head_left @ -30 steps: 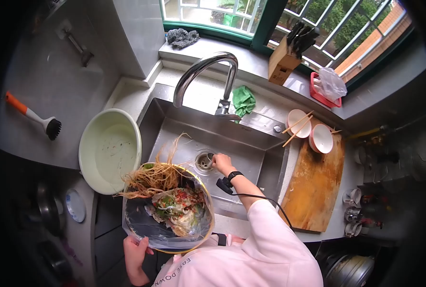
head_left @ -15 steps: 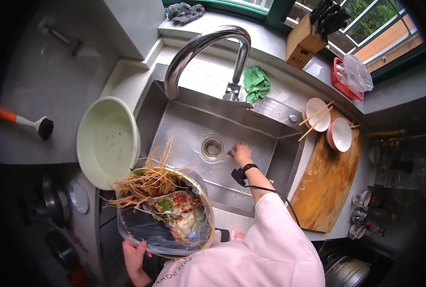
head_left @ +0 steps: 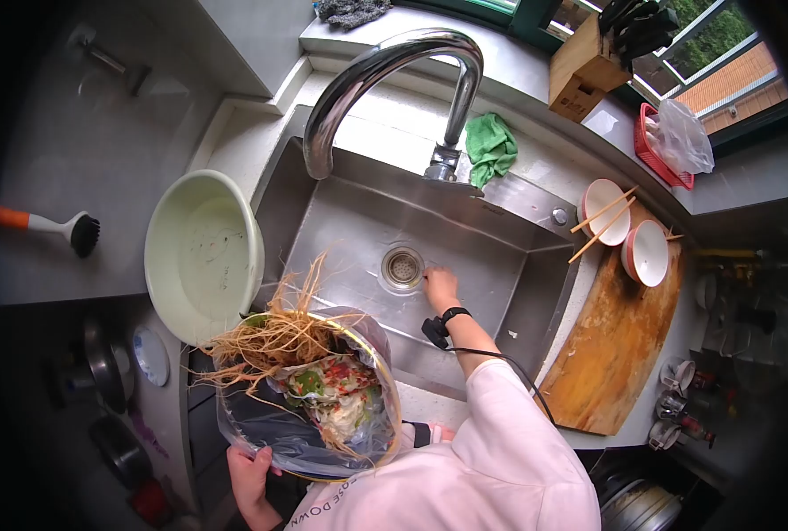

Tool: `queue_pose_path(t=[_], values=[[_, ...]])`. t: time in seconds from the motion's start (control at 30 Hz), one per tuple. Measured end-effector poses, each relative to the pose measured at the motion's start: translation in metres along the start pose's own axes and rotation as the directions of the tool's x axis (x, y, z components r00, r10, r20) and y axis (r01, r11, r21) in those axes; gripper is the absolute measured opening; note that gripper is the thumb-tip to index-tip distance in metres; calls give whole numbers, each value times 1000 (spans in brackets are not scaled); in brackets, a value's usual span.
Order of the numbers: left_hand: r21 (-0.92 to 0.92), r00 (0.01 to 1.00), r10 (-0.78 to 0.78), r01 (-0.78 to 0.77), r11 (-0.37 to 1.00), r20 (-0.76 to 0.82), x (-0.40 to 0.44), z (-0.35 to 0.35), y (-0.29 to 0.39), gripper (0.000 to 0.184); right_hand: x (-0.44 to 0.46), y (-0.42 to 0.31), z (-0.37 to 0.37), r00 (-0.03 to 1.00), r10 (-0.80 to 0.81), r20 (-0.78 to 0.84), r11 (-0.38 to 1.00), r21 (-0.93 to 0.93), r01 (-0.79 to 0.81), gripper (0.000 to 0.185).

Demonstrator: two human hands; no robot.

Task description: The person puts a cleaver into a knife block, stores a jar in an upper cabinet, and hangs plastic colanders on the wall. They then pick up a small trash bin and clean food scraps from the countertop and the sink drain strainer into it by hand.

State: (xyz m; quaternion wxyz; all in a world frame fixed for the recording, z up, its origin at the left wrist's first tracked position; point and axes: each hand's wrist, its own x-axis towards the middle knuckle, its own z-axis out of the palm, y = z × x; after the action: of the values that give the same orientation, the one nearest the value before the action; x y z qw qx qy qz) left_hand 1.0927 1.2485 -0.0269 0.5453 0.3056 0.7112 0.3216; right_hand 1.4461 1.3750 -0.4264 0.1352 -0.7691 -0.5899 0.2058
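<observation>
With its fingers closed on the rim, my left hand (head_left: pixel 250 473) holds a bin lined with a clear plastic bag (head_left: pixel 274 438). Roots and leafy scraps (head_left: pixel 292 341) stick out over its far side, beside food waste (head_left: pixel 336 389). Inside the steel sink (head_left: pixel 341 226), my right hand (head_left: pixel 440 287) is down at the bottom, just right of the drain strainer (head_left: pixel 403 267). Its fingers are bent together, and what they pinch, if anything, is too small to make out. A black band with a cable circles that wrist.
A pale green basin (head_left: pixel 157 252) stands left of the sink, under the tall faucet's (head_left: pixel 319 133) side. Behind lies a green cloth (head_left: pixel 491 149). To the right are two bowls (head_left: pixel 646 254), chopsticks (head_left: pixel 603 228) and a wooden cutting board (head_left: pixel 602 354). A knife block (head_left: pixel 580 75) sits on the sill.
My right hand has shifted slightly left across the sink floor, closer to the drain, and its fingers have drawn in. The view has turned a little; my left hand still holds the bin.
</observation>
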Motion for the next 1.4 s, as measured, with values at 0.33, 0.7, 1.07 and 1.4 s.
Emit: queue_pose_path(t=[0.33,0.7,1.07,1.4], values=[[0,1000,-11,11,1000,20,0,-5,-7,5,-2,-31,6,995,-58,81,987,-142,69,15],[16,1000,-13,12,1000,14,-1,-2,-5,5,-2,-38,13,963,-218,158,948,-199,247,10],[10,992,62,-63,998,108,3,-5,-6,8,-11,-118,-188,889,106,-446,739,634,230,8],[32,965,136,-146,989,224,9,-6,-4,10,-134,-260,-362,557,-773,-304,428,398,811,14]])
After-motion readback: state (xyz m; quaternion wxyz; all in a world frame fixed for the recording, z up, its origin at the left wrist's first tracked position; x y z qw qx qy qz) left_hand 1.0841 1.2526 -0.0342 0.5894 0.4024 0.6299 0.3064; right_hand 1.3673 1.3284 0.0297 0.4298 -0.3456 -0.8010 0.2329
